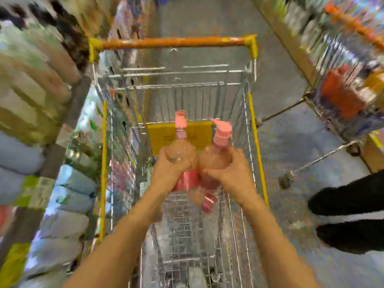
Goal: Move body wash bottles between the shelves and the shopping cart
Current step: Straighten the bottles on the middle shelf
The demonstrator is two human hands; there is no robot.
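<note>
Over the cart (pixel 257 142), the left hand (pixel 168 169) has its grip clamped on one pink-pump bottle (pixel 180 150). The right hand (pixel 230 173) grips a second bottle (pixel 216 156) just beside it. Both bottles sit inside the cart's basket, above its wire floor. Blurred shelves (pixel 31 104) flank the left.

Both forearms bare, reaching forward and down, converging toward centre. Left hand (pixel 169 170) fingers curled round a bottle (pixel 182 154); right hand (pixel 232 173) likewise gripping a second bottle (pixel 216 157), thumbs inward, hands nearly touching
</note>
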